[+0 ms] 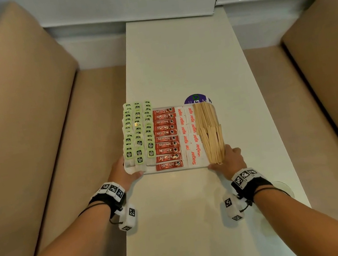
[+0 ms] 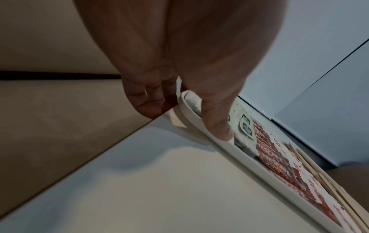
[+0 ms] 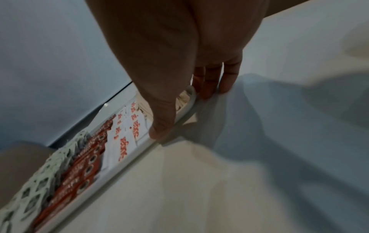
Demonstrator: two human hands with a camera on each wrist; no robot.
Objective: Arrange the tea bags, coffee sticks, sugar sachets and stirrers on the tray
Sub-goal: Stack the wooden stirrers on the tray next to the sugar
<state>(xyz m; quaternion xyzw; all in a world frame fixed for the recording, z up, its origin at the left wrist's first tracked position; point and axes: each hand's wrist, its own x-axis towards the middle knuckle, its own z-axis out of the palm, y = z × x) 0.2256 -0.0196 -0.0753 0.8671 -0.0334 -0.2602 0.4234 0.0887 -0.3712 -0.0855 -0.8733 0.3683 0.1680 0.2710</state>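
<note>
Loaded tray, gripped at both near corners.

Tray [image 1: 171, 170], centre frame on the table [image 1: 175, 60]: stiff, probably light; loose tea bags [image 1: 138, 132], coffee sticks [image 1: 166, 138], sugar [image 1: 189, 137], stirrers [image 1: 209, 130] may slide, so keep it level. Left hand [image 1: 124, 171], right hand [image 1: 230, 159]: thumbs on the rim, fingers curled beneath.

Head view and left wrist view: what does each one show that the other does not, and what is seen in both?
Only the head view shows the right hand at the tray's near right corner, the wooden stirrers in full, the purple round sticker beyond the tray and the beige benches. Only the left wrist view shows the left hand's fingers curled under the tray's corner and the thumb over the rim. Both show the left hand, tray, tea bags, coffee sticks and sugar sachets.
</note>
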